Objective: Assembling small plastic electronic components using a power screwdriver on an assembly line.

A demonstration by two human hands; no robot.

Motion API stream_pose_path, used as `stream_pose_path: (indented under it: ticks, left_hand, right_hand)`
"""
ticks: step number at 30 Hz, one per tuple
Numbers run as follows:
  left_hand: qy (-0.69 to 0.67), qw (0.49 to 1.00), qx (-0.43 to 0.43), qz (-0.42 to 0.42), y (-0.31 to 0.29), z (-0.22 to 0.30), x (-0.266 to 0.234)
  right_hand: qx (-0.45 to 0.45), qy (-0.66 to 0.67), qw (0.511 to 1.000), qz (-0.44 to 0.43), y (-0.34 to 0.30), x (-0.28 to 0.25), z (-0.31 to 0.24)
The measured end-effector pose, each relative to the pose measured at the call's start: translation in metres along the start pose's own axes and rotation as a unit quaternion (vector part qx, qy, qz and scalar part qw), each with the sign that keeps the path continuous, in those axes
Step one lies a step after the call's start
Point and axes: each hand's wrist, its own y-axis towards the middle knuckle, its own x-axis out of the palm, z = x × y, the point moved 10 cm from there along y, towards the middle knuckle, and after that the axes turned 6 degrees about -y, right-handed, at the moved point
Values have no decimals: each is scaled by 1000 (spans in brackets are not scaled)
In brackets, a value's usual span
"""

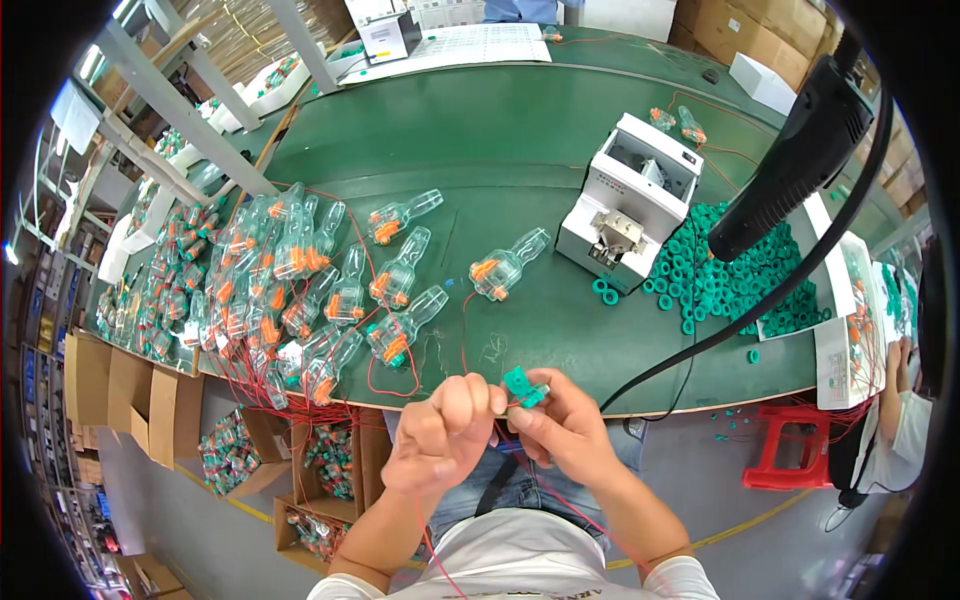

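Observation:
At the front edge of the green table, my right hand [568, 428] pinches a small green plastic part [524, 387] between thumb and fingers. My left hand [445, 428] is closed just beside it, thumb and fingertips pinched on a thin red cord [425, 535]. The cord runs by the green part and trails down over my lap; its exact path between the fingers is hidden. Beyond my hands lies a clear plastic bottle-shaped piece [505, 266] with orange and green parts inside. Several similar clear pieces [398, 270] with red cords lie to the left.
A white machine [632, 205] stands right of centre. Next to it is a pile of green rings [720, 265] in a white tray. A black hand tool [795, 155] and its cable hang over the right side. Cardboard boxes [262, 455] and a red stool [785, 448] stand below.

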Motion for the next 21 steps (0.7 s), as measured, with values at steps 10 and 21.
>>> stream_pose_path:
  ticks: [10,21]
  left_hand:
    - [481,869,-76,-83,-9,-4,-3]
    - [437,868,-227,66,-13,-27,-20]
  right_hand:
    - [-16,2,1000,-11,0,-19,-12]
    - [-47,-139,988,38,-3,-24,-19]
